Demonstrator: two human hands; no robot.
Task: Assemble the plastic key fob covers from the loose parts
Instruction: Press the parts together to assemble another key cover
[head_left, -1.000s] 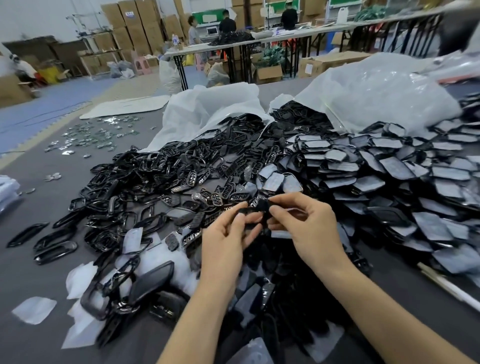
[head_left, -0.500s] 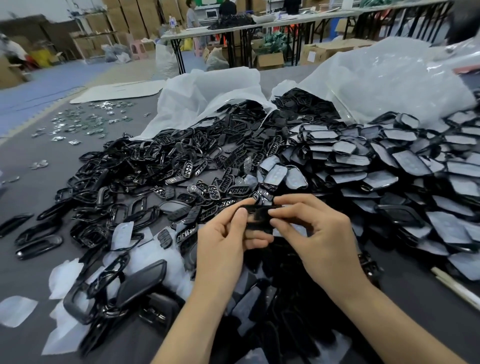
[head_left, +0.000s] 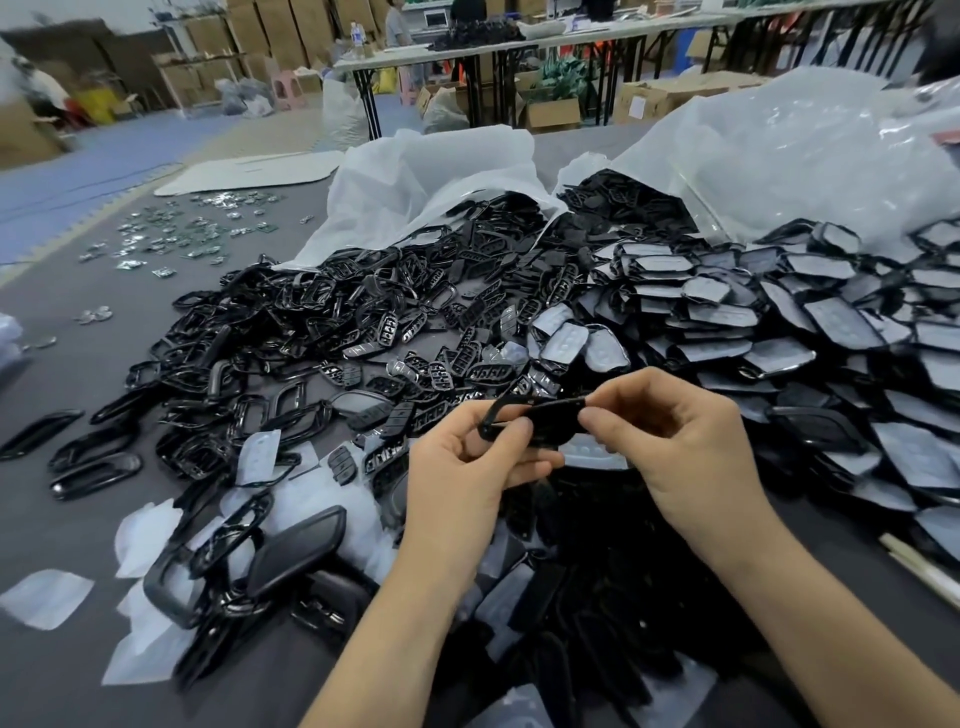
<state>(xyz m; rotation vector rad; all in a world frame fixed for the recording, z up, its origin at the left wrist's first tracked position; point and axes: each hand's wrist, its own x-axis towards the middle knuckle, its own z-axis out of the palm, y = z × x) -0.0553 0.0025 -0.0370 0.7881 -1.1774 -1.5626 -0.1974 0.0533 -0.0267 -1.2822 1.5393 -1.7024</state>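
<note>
loose parts (head_left: 363, 322) glossy black | table (head_left: 62, 374) grey | bags (head_left: 431, 171) white (translucent) | floor mats (head_left: 78, 171) blue

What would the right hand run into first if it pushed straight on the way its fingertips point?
The right hand points leftward and pinches the black fob part. Pushing on, it would likely meet the left hand gripping the part's other end, though depth is unclear.

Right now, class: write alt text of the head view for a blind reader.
Left hand and right hand pinch one black fob part together over a grey table heaped with black parts spilling from white bags.
</note>
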